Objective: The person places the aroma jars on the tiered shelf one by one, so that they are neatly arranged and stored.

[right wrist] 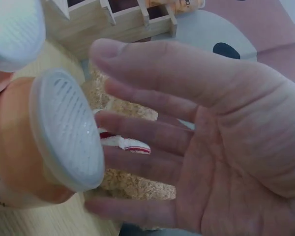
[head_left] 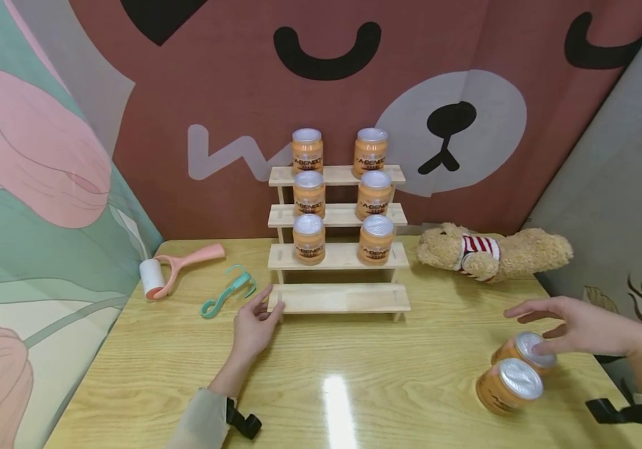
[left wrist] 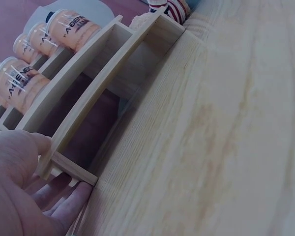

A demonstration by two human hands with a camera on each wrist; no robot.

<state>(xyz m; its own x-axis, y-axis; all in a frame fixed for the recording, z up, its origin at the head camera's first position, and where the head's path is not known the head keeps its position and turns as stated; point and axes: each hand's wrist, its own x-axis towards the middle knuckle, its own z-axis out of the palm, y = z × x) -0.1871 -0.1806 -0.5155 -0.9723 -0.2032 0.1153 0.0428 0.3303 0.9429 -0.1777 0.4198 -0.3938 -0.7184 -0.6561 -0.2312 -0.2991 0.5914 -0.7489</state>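
My left hand (head_left: 253,324) grips the left end of the lowest step of a wooden tiered shelf (head_left: 343,299); in the left wrist view its thumb lies on the board and its fingers reach beneath. At the table's right side my right hand (head_left: 584,324) hovers with fingers spread, holding nothing, over an orange jar (head_left: 500,355) with a silvery lid. Just in front of that stands another orange jar (head_left: 503,393). In the right wrist view, the fingers are beside a jar lid (right wrist: 69,130). Several similar jars (head_left: 309,240) stand in pairs on the upper three steps.
Left of the shelf lie a green hook-shaped tool (head_left: 231,293) and a pink-handled lint roller (head_left: 186,262). A curly plush toy (head_left: 534,249) in a red-striped top lies to the right. A fabric backdrop (head_left: 214,81) rises behind the wooden table (head_left: 410,386).
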